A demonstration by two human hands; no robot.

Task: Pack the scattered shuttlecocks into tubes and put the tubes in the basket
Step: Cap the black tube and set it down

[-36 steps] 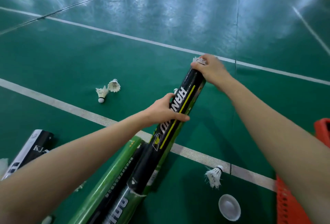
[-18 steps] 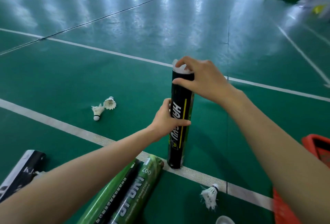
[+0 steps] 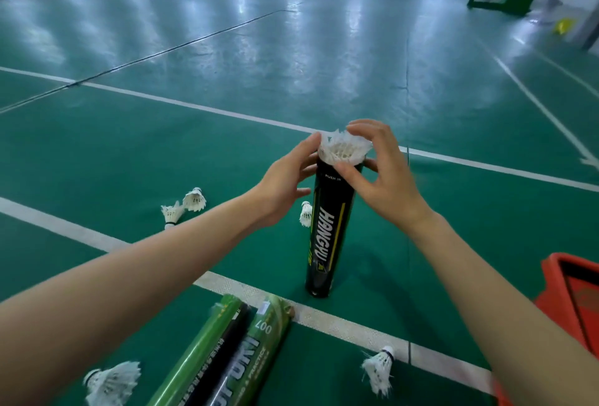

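Along the lower edge two green tubes lie side by side between loose shuttlecocks, with the orange basket cropped at the right edge. At centre the black tube stands upright just past the white line, a top shuttlecock sticking out of its mouth. The left hand lays nearly straight fingers on the rim, and the right hand pinches the feathers. Beyond lie three more shuttlecocks, then open green floor.
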